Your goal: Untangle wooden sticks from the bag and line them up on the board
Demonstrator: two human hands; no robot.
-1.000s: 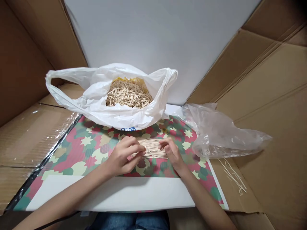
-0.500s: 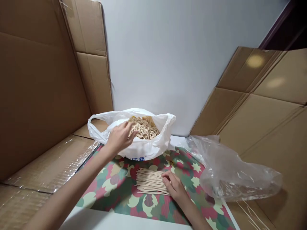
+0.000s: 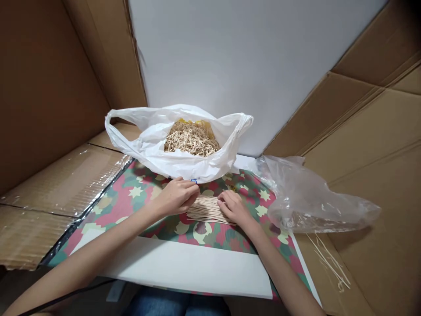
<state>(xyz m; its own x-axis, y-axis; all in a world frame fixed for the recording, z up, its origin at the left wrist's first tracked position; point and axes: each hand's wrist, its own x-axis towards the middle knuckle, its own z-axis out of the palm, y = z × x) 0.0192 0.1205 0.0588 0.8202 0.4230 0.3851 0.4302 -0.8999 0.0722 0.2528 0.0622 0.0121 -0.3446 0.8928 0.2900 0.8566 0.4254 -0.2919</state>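
Note:
A flat bunch of thin, pale wooden sticks point(image 3: 207, 210) lies side by side on the camouflage-patterned sheet. At its left ends is my left hand point(image 3: 180, 195), its fingers curled together and closed on the sticks; the exact tips are partly hidden. My right hand point(image 3: 235, 208) is bent over the right ends, thumb and fingers closed on them. Just beyond both hands stands a white plastic bag point(image 3: 148, 149), its mouth open and handles spread. Inside is a heap of short, pale, bent pieces point(image 3: 192, 139).
A crumpled clear plastic bag point(image 3: 305, 197) lies to the right. Several loose sticks point(image 3: 330, 261) rest on cardboard below it. Cardboard panels point(image 3: 371, 149) flank both sides, with a white wall point(image 3: 230, 66) behind. A white sheet point(image 3: 190, 265) lines the near edge.
My left hand has come back from over the white bag down to the left ends of the sticks, and its fingers have closed. My right hand remains at the right ends. The view has tilted down.

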